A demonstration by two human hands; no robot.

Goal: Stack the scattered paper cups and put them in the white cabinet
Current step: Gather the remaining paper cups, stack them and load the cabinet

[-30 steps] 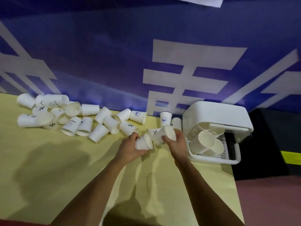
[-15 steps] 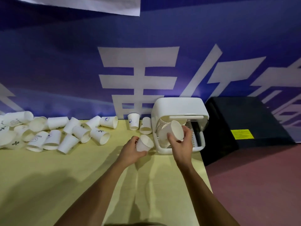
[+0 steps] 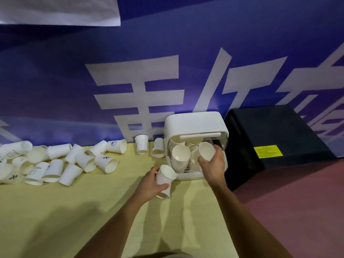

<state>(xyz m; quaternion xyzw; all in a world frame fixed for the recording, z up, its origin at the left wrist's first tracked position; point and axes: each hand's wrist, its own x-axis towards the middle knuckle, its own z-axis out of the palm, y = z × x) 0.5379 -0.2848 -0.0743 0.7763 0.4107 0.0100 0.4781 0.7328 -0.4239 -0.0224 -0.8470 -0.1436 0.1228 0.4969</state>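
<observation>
Two grasped cups: right grip (image 3: 212,165) holds first cup (image 3: 205,150) at white cabinet (image 3: 193,123); left grip (image 3: 149,185) holds second cup (image 3: 164,176), which should nest next.

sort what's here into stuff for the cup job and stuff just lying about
Job: left hand gripping the lower cup; right hand gripping the upper cup; loose cups; white cabinet; stacked cups inside.
Lying about: black box; blue banner; white sheet.
</observation>
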